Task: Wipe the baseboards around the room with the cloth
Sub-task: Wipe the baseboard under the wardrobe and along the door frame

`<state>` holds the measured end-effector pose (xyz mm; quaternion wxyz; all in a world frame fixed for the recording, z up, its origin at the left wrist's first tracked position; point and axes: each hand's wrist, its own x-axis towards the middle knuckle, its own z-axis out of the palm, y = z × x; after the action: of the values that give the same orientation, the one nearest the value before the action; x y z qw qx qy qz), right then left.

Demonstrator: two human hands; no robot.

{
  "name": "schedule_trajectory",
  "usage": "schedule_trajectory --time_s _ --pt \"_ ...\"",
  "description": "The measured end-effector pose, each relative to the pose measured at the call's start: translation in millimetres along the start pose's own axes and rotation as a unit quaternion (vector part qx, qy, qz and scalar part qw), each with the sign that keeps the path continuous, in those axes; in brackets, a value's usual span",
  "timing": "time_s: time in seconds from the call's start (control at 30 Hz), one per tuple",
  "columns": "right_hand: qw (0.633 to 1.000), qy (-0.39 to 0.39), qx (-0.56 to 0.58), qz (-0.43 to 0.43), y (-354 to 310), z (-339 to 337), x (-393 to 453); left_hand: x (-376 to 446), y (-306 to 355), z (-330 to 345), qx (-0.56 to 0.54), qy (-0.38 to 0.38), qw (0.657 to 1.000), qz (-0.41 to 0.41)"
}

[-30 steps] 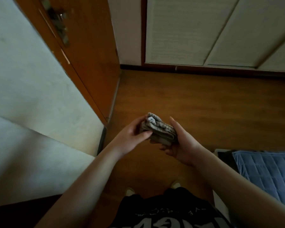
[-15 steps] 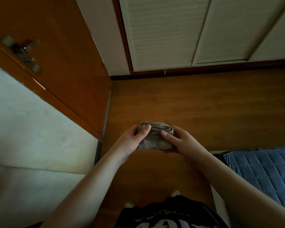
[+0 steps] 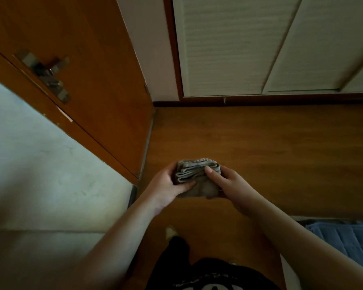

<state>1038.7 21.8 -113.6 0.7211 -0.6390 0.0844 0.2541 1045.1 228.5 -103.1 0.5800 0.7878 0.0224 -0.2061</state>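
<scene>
cloth: folded grey cloth (image 3: 197,178) held in front of the person at about waist height, above the wooden floor (image 3: 260,147); stacked fold edges face up and away from the person.
long axis: runs left-right, roughly parallel to the baseboard (image 3: 260,100) ahead.
left grip: left hand (image 3: 168,185) grips the cloth's left end, thumb on top near the lower edge, fingers curled under.
right grip: right hand (image 3: 228,185) pinches the right end, thumb pressed on the top face, fingers under.
cloth vs grip: sits between both hands, touching both, middle part exposed.
change: 1 s ago cloth was tilted, long axis diagonal, lying mostly in the right palm; now level and squared up between both hands. View has tipped up too, more door (image 3: 82,59) and door handle (image 3: 48,76) showing.
baseboard: dark strip under the white louvred closet doors (image 3: 249,45), well apart from the cloth.
other: blue quilted bed (image 3: 344,241) at lower right.
</scene>
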Motion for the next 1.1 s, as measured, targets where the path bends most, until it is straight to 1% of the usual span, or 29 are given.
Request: schedule_trajectory --time_s 0.1,0.2,0.27,0.37,0.43,0.53,0.6,0.67,0.77,0.8,0.87,0.97,1.03,1.1 --pt "1.0 0.009 0.017 0.002 -12 22 37 21 0 -34 -0.04 -0.012 0.999 -0.008" --pt "1.0 0.008 -0.001 -0.017 -30 47 76 45 -1 -76 -0.096 -0.052 0.994 -0.012" --pt "0.999 0.009 -0.037 -0.025 -42 58 95 59 -1 -99 -0.096 -0.079 0.992 -0.01" --pt "0.995 0.008 -0.091 -0.039 -56 66 116 84 0 -126 -0.065 -0.098 0.993 -0.004" --pt "0.993 0.013 -0.102 -0.058 -65 68 126 100 4 -137 -0.071 -0.105 0.992 -0.001" --pt "0.992 0.028 -0.099 -0.077 -76 63 138 122 13 -143 -0.12 -0.11 0.987 0.006" --pt "0.99 0.034 -0.112 -0.081 -83 52 145 139 21 -143 -0.155 -0.107 0.982 0.005" --pt "0.989 0.019 -0.126 -0.071 -92 37 154 157 28 -139 -0.176 -0.104 0.979 -0.002" --pt "0.996 -0.033 -0.062 -0.051 -102 11 170 188 42 -129 -0.185 -0.079 0.979 -0.016" --pt "0.997 -0.038 -0.041 -0.052 -106 2 177 198 48 -125 -0.186 -0.074 0.98 -0.014" --pt "0.997 -0.027 -0.018 -0.067 -112 -15 195 221 59 -116 -0.181 -0.067 0.981 -0.005" --pt "0.997 -0.006 0.029 -0.075 -126 -40 223 251 77 -106 -0.191 -0.077 0.978 -0.023" --pt "0.996 -0.011 0.056 -0.068 -139 -58 240 271 89 -101 -0.197 -0.082 0.976 -0.033" --pt "0.994 -0.032 0.091 -0.052 -151 -74 257 288 100 -95 -0.2 -0.064 0.977 -0.029"
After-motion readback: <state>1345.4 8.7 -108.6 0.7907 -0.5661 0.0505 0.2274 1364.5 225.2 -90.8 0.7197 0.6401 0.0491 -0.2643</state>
